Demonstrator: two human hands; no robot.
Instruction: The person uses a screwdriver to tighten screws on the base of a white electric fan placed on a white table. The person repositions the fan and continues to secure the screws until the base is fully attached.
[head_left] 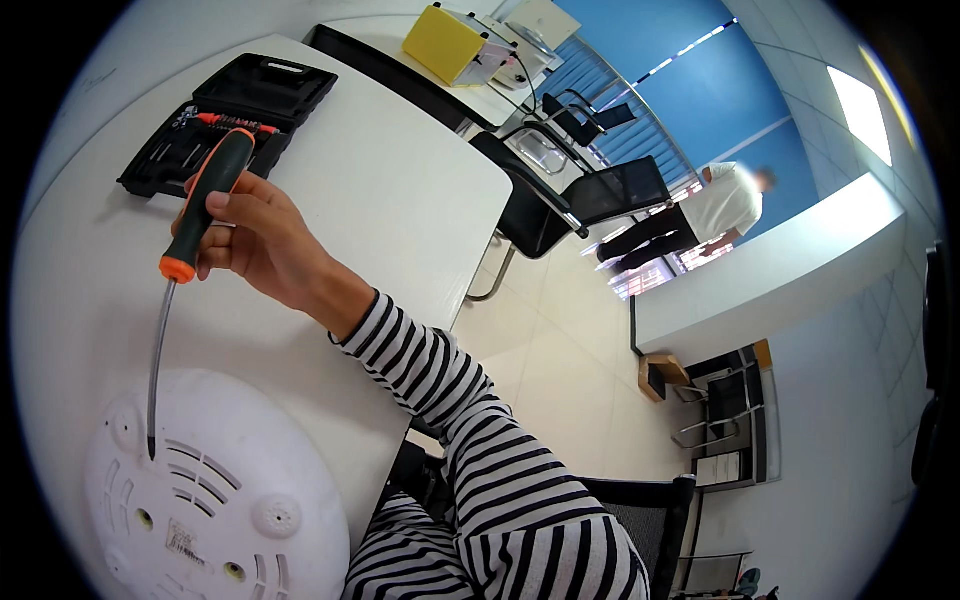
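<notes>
My right hand (265, 235) is closed around the dark green and orange handle of a screwdriver (208, 205). Its long metal shaft points down to a white, round plastic appliance base (300, 470). The dark tip appears over the base near its upper left part; whether it touches the surface I cannot tell. Curved vent slots, round feet, recessed screw holes and a small label mark the base, and its lower edge is cut off by the picture's rim. My left hand is not in view.
Beyond my hand, an open black tool case (255, 95) with bits and sockets lies on the white table (400, 190). Black chairs (615, 190) stand past the table edge. A yellow box (443, 45) rests on another table. A person (720, 210) is farther off.
</notes>
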